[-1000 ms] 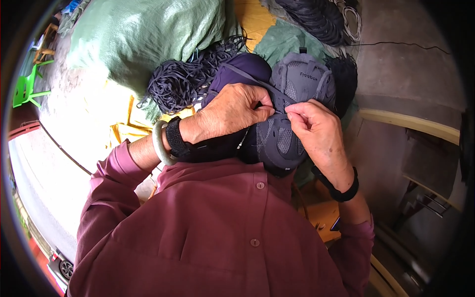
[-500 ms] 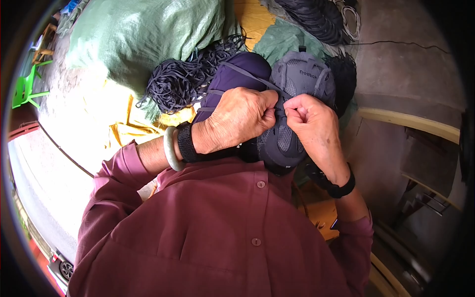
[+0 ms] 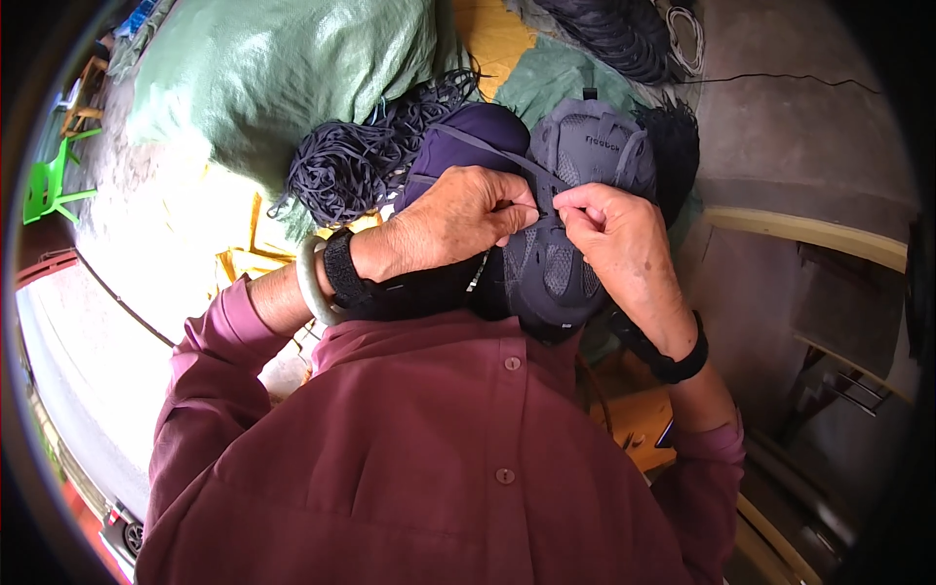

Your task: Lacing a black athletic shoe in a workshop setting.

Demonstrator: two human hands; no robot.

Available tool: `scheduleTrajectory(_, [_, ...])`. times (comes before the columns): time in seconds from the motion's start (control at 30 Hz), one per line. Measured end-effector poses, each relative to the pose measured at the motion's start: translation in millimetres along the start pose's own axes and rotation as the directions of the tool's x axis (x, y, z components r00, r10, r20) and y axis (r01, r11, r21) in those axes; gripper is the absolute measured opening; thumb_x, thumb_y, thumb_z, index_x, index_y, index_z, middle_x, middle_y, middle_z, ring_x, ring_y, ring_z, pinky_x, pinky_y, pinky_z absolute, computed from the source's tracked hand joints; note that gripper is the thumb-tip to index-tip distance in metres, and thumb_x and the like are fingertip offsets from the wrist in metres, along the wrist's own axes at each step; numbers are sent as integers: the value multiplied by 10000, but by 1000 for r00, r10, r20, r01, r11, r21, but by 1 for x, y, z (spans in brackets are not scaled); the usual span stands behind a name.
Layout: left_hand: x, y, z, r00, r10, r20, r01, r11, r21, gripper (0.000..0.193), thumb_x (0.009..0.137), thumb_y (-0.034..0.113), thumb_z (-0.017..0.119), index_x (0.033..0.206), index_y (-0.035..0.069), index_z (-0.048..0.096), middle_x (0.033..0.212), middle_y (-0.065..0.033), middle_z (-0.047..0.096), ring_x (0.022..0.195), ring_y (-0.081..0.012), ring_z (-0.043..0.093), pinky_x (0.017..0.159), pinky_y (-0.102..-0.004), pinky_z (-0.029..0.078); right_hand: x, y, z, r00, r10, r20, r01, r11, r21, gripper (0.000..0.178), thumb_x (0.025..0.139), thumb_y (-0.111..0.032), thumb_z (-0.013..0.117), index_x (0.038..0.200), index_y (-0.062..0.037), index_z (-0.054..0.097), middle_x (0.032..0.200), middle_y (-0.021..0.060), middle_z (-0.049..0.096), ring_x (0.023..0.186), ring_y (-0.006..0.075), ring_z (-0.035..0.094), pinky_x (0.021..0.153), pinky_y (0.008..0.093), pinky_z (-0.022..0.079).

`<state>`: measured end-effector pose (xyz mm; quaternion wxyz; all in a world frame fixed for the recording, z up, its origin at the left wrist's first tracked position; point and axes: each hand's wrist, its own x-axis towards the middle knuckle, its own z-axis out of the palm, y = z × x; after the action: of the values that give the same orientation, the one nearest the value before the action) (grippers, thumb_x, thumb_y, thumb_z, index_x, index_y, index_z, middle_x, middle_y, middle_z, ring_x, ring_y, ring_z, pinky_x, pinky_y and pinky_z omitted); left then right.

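Note:
A grey mesh sneaker point(image 3: 593, 151) lies in front of me on the lap side, its toe and heel lined up away from and toward my body. My left hand point(image 3: 468, 214) is closed in a pinch at the sneaker's left edge, its fingertips on a dark flat shoelace point(image 3: 538, 174). On the other side of the lacing my right hand point(image 3: 619, 249) pinches thumb to forefinger over the same lacing, and a dark lace seems to be between them. A dark purple padded item point(image 3: 473, 136), its kind unclear, sits left of the sneaker, partly behind my left hand.
A tangled heap of dark flat laces point(image 3: 336, 175) lies to the left, against a big pale green woven sack point(image 3: 283, 78). More dark cord bundles point(image 3: 619, 34) are at the back right. A green plastic chair point(image 3: 57, 185) stands far left, a wooden-edged bench point(image 3: 809, 237) at right.
My left hand has drawn a little to the left and its fingertips have turned. A gap shows between the two hands over the lacing. The right hand has hardly moved.

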<state>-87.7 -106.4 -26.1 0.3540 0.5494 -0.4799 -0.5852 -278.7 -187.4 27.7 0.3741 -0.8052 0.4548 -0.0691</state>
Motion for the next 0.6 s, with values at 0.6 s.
scheduleTrajectory(0.6, [7,-4,7,992,113,-51,-107,987,120,147,892,138,648,883,-6,677,761,-210,672,749,-374,693,681,-426,525,4,-5,1,964,-261,49,262,904,-338,91,878,-79,690,963,-72,656,880,153,713,844,385,691,720,469,550])
